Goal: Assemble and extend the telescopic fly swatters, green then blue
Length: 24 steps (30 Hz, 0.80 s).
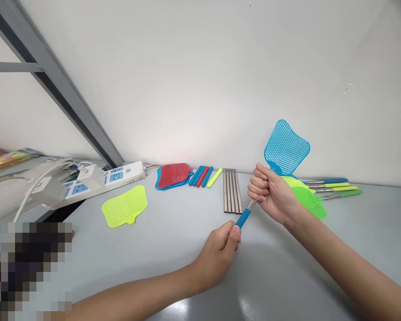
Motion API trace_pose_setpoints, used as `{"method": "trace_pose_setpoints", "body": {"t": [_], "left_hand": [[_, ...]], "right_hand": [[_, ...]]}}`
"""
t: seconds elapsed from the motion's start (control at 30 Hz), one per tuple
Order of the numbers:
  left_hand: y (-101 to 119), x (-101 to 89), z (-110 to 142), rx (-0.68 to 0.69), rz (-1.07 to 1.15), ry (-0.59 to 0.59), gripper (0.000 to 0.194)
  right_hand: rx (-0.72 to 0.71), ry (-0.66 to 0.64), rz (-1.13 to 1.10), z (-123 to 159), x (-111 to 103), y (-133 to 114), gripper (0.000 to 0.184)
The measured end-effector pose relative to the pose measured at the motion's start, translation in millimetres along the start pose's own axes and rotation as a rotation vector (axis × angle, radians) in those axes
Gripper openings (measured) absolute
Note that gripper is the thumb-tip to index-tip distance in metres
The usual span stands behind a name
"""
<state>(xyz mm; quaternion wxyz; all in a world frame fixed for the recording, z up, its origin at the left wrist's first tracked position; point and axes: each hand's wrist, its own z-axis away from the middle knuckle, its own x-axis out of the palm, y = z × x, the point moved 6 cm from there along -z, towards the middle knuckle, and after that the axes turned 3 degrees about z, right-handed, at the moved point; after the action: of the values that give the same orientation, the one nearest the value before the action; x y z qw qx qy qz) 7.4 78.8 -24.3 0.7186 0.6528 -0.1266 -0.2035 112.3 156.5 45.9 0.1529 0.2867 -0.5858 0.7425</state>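
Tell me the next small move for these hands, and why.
Probably, push the blue grip further onto the metal rod with the left hand while the right hand steadies it: the left holds the grip, the right closes below the blue swatter head, and bare metal shows between. How deep the rod sits is hidden.

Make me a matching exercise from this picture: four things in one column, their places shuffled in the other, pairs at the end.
Things
1. Blue fly swatter
2. Red swatter head
3. Metal rods
4. Loose yellow swatter head

Places
A. Side by side, just right of the loose yellow grip
B. On top of a blue swatter head
C. Lying by itself in front of the power strip
D. Held in the left hand and right hand

Pairs: 1-D, 2-B, 3-A, 4-C
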Motion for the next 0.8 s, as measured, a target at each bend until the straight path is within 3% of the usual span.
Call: {"method": "trace_pose_setpoints", "body": {"t": [0.33,0.57,0.8], "left_hand": [[-4.5,1.5,1.4,-0.035,0.020,-0.011,0.039],[1.9,1.8,2.4,-0.001,-0.017,-0.040,0.038],[-2.8,0.8,2.3,-0.049,-0.020,-0.038,0.041]], "right_hand": [[0.050,0.020,-0.108,-1.2,-11.0,19.4,0.036],[-0.021,0.057,-0.114,6.8,-11.5,21.2,0.038],[-0.003,0.059,-0.243,4.3,-20.4,35.5,0.039]]}}
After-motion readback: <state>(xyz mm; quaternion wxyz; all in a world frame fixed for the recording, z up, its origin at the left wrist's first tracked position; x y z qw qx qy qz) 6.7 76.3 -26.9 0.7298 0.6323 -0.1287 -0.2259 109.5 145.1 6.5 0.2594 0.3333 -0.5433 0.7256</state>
